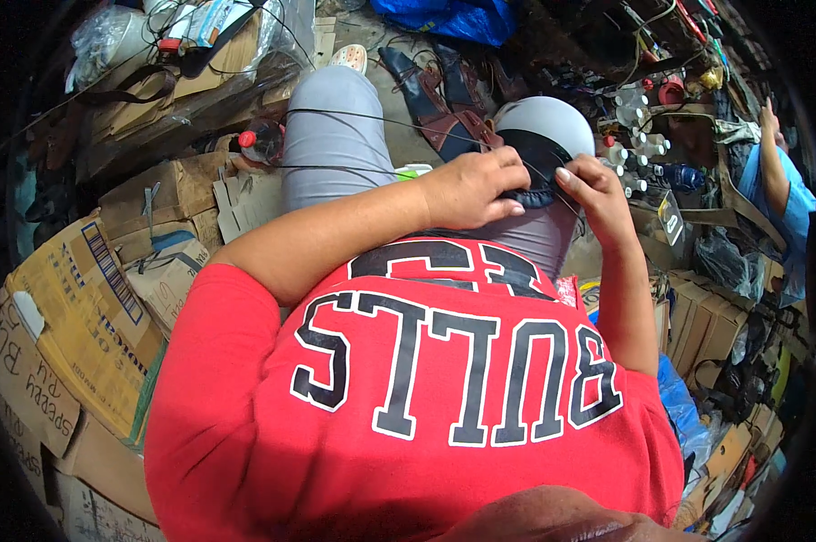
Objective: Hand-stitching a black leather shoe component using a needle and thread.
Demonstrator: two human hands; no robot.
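On my right knee lies a black, smooth, rounded piece (pixel 545 152) with a darker padded edge, which looks like part of a shoe. My left hand (pixel 480 188) is closed over its near edge, fingers curled and thumb pressed in. My right hand (pixel 600 197) is closed in a pinch beside the piece's right side, at a thin dark thread (pixel 542 172). What lies between its fingertips is too small to make out fully. A long dark cord (pixel 363 115) stretches from the left across my left knee toward my hands, and a second strand runs lower.
Dark blue and brown shoes (pixel 431 104) lie on the floor beyond my knees. A bottle with a red cap (pixel 260 142) stands by my left knee. Cardboard boxes (pixel 92 316) crowd the left. Several small bottles (pixel 638 144) stand at right, near another person's blue sleeve (pixel 792 194).
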